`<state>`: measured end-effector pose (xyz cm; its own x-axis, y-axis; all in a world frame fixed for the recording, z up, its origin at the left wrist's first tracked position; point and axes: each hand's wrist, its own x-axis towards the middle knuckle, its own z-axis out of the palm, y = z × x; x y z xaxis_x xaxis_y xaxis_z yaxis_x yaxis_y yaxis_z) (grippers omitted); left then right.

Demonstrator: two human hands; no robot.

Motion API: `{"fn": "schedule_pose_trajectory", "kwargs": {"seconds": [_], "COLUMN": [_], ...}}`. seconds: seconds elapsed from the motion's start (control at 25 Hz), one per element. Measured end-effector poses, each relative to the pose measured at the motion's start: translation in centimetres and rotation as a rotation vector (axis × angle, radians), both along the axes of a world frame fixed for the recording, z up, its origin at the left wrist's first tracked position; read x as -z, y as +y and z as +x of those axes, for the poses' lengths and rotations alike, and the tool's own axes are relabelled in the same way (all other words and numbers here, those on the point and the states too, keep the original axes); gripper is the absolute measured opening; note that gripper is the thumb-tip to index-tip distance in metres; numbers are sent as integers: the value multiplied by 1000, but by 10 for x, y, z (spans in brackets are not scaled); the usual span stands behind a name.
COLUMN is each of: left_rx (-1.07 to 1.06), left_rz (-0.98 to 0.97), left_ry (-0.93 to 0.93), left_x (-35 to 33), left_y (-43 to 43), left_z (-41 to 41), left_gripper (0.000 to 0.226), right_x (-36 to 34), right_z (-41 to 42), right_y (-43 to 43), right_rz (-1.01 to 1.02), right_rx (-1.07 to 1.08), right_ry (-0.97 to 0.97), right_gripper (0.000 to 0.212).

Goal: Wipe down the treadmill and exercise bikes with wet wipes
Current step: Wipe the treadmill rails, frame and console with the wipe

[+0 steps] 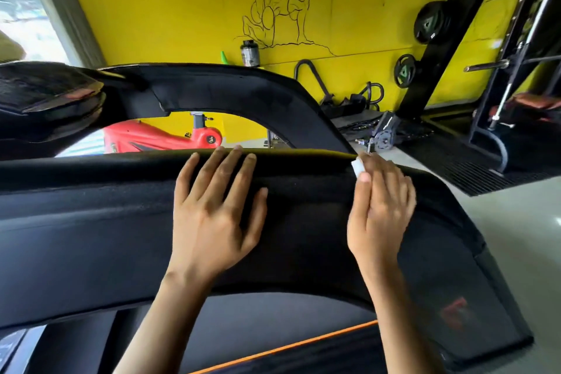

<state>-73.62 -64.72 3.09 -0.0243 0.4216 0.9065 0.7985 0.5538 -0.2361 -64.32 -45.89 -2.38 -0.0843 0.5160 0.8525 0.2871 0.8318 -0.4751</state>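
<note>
The treadmill's wide black console panel (91, 222) fills the middle of the view. My left hand (212, 209) lies flat on it, fingers straight and spread, fingertips at the panel's upper edge. To its right, my right hand (379, 206) presses a white wet wipe (357, 167) against the same upper edge; only a small bit of the wipe shows past the thumb, the rest hidden under the fingers. A red exercise bike (158, 138) shows through the gap behind the console.
A second black arched bar (243, 91) spans behind the console. A dark jar (249, 53) and green cone stand by the yellow wall. Weight plates (429, 26) hang on a black rack at right. Grey floor and black mat lie at right.
</note>
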Motion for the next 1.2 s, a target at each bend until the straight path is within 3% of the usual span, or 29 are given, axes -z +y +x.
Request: {"fn": "schedule_pose_trajectory", "kwargs": {"seconds": [0.12,0.24,0.32,0.44,0.52,0.64,0.72,0.88,1.0,1.04,1.2], "left_rx": [43,102,103,81,88,129,135,126,144,149,198], "left_rz": [-68,-148,-184,-210,-233,-292,-306,-321,-317,-315,-340], "left_ry": [17,17,22,38,47,72,78,126,154,154,173], "left_x": [1,7,11,15,20,30,36,53,62,64,73], "left_y": [31,68,88,110,129,165,183,204,209,210,208], "left_z": [14,29,36,45,52,67,73,81,86,86,88], "left_gripper": [38,38,38,38,37,37,37,40,40,41,41], "right_x": [-3,0,21,50,46,28,35,110,135,128,120], "right_z": [3,7,16,31,39,44,47,68,70,65,52], "right_y": [7,-1,22,67,83,90,103,145,141,131,95], "right_rz": [-87,107,120,-267,-393,-159,-142,-558,-832,-813,-347], "right_rx": [-74,-316,-292,-188,-217,-298,-324,-86,-64,-119,-234], "right_ry": [51,-42,-35,235,328,66,6,295,426,420,171], "right_gripper": [41,44,45,41,40,41,43,51,37,38,47]}}
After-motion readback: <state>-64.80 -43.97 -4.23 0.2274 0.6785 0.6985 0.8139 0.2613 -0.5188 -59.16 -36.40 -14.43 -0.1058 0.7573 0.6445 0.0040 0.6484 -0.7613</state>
